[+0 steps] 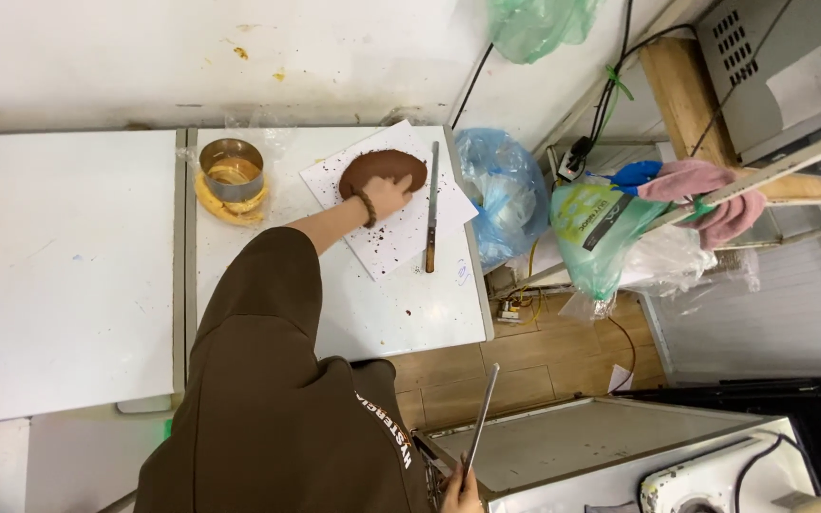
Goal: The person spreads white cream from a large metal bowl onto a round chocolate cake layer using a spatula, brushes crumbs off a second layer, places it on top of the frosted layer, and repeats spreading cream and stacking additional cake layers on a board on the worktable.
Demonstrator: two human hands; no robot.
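Pressing my left hand [387, 197] flat on the brown disc [379, 169], fingers open and laid over its near edge, I found the disc lying on white paper [401, 242] at the table's [429, 323] far side. A knife [430, 204] lay just beside it, and a tin [232, 169] stood well apart. My right hand [463, 489] was closed round a long spatula [482, 418], held low. Judged step: steadying the disc. Any lift would call for support under it, as it looked fragile.
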